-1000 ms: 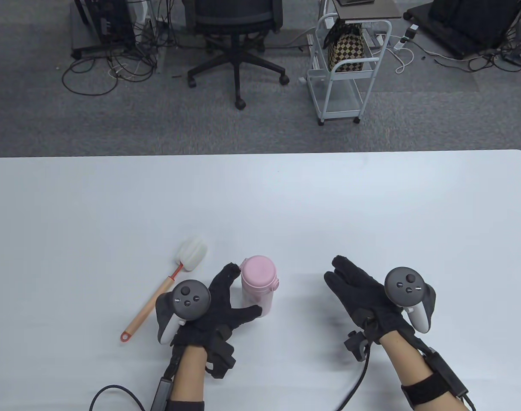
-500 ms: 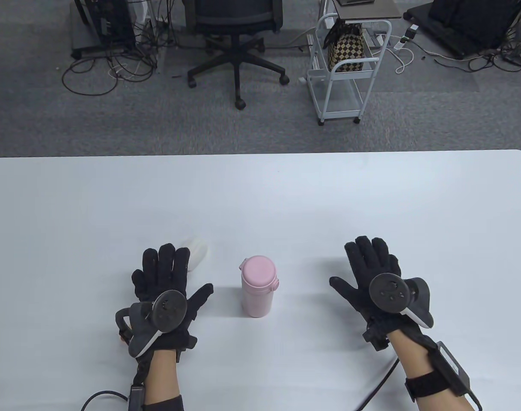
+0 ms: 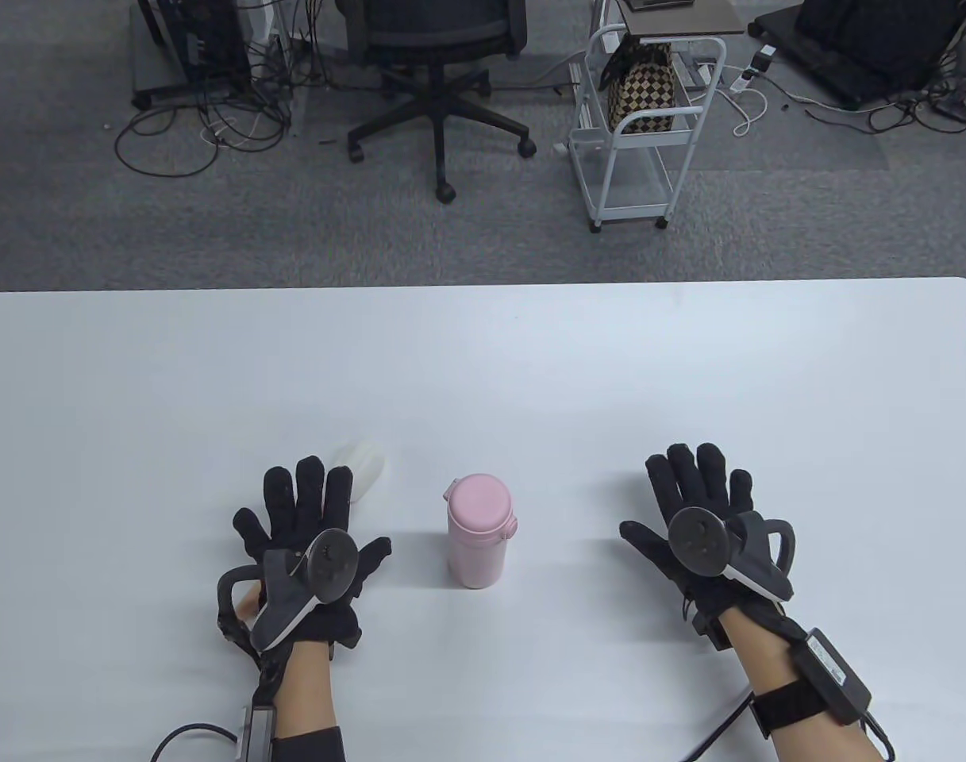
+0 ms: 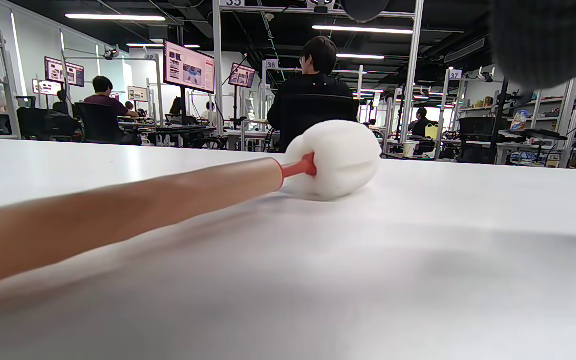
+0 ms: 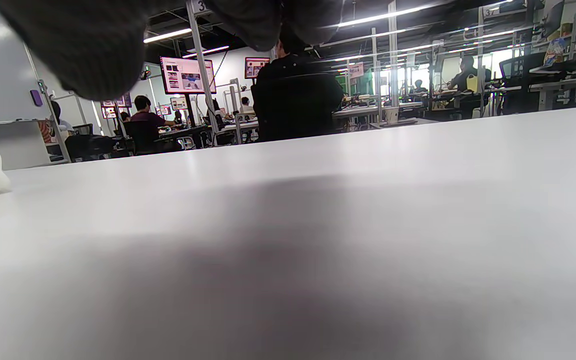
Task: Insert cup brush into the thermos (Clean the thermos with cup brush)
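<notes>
Pink thermos (image 3: 479,540) upright btwn flat, spread left hand (image 3: 304,532) over cup brush (image 3: 363,470) & right hand (image 3: 701,516), both empty.

Matt pink thermos (image 3: 479,530), spongy-headed wooden-handled cup brush (image 4: 335,159), smooth white table (image 3: 530,373).

Black knit gloves on left hand (image 3: 312,528) and right hand (image 3: 701,508) — grey trackers, bare forearms, black cabled wrist straps.
</notes>
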Motion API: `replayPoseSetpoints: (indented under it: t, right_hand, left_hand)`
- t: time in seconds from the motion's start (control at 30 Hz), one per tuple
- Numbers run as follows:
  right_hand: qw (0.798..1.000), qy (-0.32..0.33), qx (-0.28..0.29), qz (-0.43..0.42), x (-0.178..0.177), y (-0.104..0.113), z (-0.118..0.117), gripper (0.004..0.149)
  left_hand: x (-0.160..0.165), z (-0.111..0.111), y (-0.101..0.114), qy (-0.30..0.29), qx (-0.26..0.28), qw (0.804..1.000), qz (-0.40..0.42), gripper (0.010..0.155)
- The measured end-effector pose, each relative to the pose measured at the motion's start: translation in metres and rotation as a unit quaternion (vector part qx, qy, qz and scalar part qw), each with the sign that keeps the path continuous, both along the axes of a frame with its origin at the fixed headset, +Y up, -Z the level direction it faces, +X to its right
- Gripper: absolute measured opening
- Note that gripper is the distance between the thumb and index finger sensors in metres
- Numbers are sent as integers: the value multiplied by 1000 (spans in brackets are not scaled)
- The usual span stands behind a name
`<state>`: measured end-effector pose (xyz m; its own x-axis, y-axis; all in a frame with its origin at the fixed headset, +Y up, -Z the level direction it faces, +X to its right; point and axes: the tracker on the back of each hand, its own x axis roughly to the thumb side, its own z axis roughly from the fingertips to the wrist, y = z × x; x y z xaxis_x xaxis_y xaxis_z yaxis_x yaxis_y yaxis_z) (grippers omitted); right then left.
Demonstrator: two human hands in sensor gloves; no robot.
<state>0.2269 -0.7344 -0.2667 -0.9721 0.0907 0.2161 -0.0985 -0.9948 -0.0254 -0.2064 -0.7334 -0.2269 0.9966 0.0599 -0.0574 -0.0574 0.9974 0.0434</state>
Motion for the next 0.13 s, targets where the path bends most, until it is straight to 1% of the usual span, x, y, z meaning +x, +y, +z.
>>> replayPoseSetpoints:
  t: [0.13]
  right_hand:
    - [1000, 6, -3, 5, -3, -2, 0, 88]
  left_hand:
    - [-2, -1, -1, 3, -6, 1000, 6, 94]
